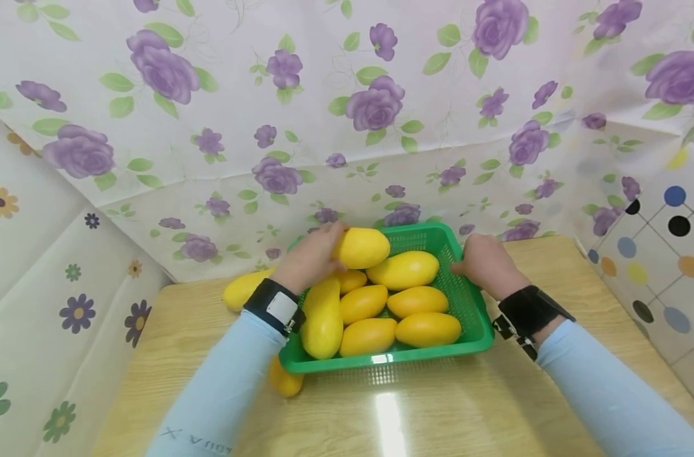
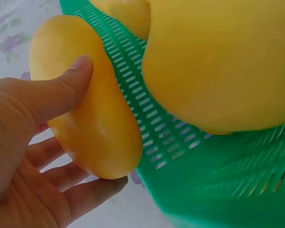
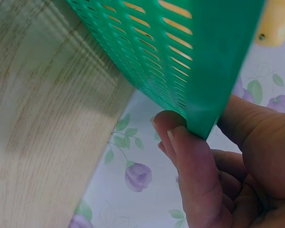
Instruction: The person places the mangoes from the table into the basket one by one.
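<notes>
My left hand (image 1: 308, 260) holds a yellow mango (image 1: 363, 248) over the back left part of a green plastic basket (image 1: 388, 362). In the left wrist view the thumb lies across this mango (image 2: 92, 114), with fingers behind and beneath it. Several more mangoes (image 1: 406, 270) lie inside the basket, including a long one (image 1: 323, 320) along its left side. At the basket's right side, my right hand (image 1: 490, 265) grips the rim. The right wrist view shows fingertips on the outside of the slotted wall (image 3: 147, 52) and the thumb across the rim (image 3: 218, 66).
Outside the basket, one mango (image 1: 245, 289) lies to the left, partly behind the left wrist, and another (image 1: 285, 379) by the front left corner. The wooden table (image 1: 438, 412) meets a flower-patterned covering (image 1: 335, 171) at the back. Patterned walls stand on both sides.
</notes>
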The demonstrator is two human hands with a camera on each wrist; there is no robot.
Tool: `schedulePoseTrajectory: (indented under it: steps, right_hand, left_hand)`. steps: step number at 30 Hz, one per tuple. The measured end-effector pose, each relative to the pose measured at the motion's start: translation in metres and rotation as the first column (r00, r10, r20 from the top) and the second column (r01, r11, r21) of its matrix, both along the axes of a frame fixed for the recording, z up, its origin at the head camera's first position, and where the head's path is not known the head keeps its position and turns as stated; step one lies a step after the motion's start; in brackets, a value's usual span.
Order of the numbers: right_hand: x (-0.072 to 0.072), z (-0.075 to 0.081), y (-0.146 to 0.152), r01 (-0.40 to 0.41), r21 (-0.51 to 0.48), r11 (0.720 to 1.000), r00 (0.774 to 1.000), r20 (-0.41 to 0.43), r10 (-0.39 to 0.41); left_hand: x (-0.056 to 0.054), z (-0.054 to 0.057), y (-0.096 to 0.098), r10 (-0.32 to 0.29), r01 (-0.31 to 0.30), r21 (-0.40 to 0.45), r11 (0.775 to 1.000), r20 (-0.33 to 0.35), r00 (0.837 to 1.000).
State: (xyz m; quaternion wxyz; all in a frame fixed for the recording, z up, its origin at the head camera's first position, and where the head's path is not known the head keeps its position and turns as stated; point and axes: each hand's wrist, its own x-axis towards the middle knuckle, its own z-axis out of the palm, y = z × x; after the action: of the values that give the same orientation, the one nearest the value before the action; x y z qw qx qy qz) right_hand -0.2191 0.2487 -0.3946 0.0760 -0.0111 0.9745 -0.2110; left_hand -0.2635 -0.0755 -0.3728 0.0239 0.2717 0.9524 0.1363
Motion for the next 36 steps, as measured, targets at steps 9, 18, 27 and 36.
schedulePoseTrajectory:
  steps: [9, 18, 27, 36]
  right_hand:
    - [0.000, 0.001, -0.001, 0.002, 0.005, 1.000, 1.000, 0.001, -0.002]
    - [-0.001, 0.000, -0.001, 0.007, 0.004, 1.000, 1.000, 0.005, -0.007]
    - [-0.001, -0.001, -0.001, 0.006, 0.004, 1.000, 1.000, 0.004, -0.006]
    - [-0.001, -0.002, -0.001, 0.018, 0.005, 1.000, 1.000, 0.007, -0.018]
  left_hand:
    - [0.005, -0.007, 0.003, -0.011, 0.011, -0.012, 1.000, 0.042, 0.999]
    - [0.002, -0.017, 0.004, 0.009, -0.007, -0.042, 0.999, 0.037, 0.999]
    - [0.005, -0.020, 0.004, 0.048, -0.052, -0.095, 0.994, -0.038, 0.998]
    - [0.005, -0.020, 0.004, 0.050, -0.047, -0.131, 0.990, 0.018, 0.999]
